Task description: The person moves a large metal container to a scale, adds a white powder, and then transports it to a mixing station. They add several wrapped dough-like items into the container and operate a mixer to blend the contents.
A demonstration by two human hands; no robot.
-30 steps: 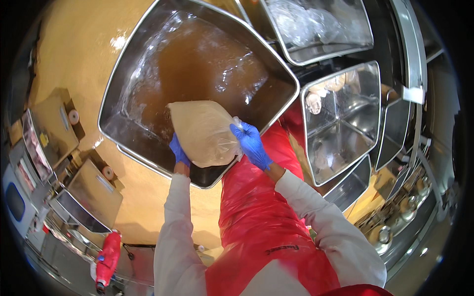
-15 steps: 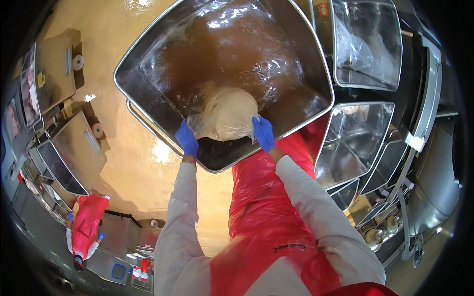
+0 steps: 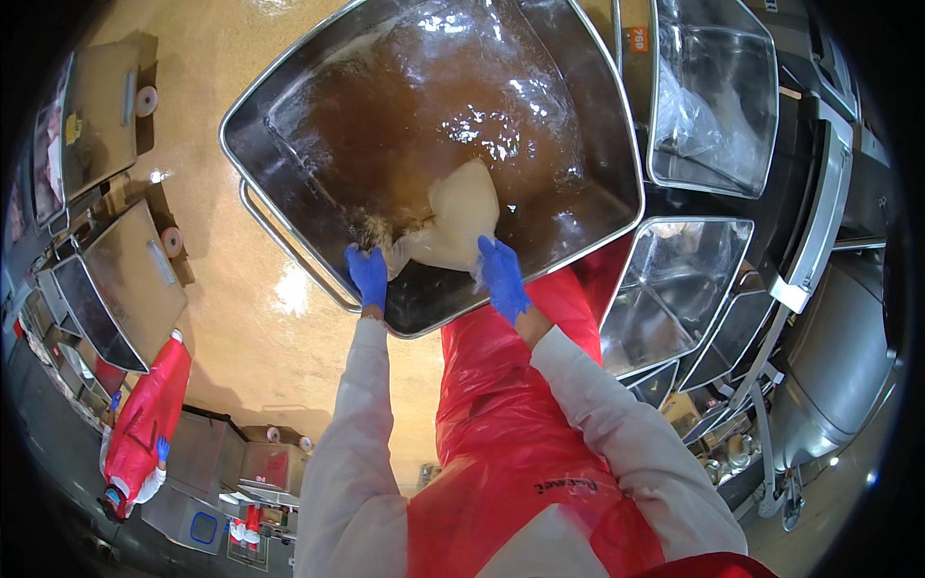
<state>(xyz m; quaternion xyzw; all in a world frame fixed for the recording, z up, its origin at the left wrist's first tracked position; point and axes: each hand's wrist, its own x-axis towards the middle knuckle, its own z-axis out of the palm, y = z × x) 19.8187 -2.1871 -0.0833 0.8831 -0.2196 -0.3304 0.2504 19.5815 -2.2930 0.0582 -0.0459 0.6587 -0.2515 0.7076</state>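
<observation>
A clear plastic bag (image 3: 466, 207) with pale tan contents hangs between my gloved hands, over the near corner of a large steel tub (image 3: 429, 301). Brown liquid (image 3: 376, 116) covers much of the tub's bottom, with shiny ripples on it. My left hand (image 3: 367, 276), in a blue glove, is closed on the bag's left edge near the rim. Beside it, tan liquid splashes (image 3: 378, 231) at the bag's left end. My right hand (image 3: 502, 277), also blue-gloved, grips the bag's right edge. The fingertips are partly hidden by the plastic.
On the right stand a steel bin (image 3: 718, 106) holding clear plastic and a second steel bin (image 3: 665, 299). A tube handle (image 3: 289, 255) runs along the tub's left side. Wheeled steel carts (image 3: 135, 279) stand at left, near a person in a red apron (image 3: 149, 409).
The bag has gone from round and full to narrower and slanted, with liquid now splashing by my left hand. My right hand has shifted slightly left. The person at left has moved.
</observation>
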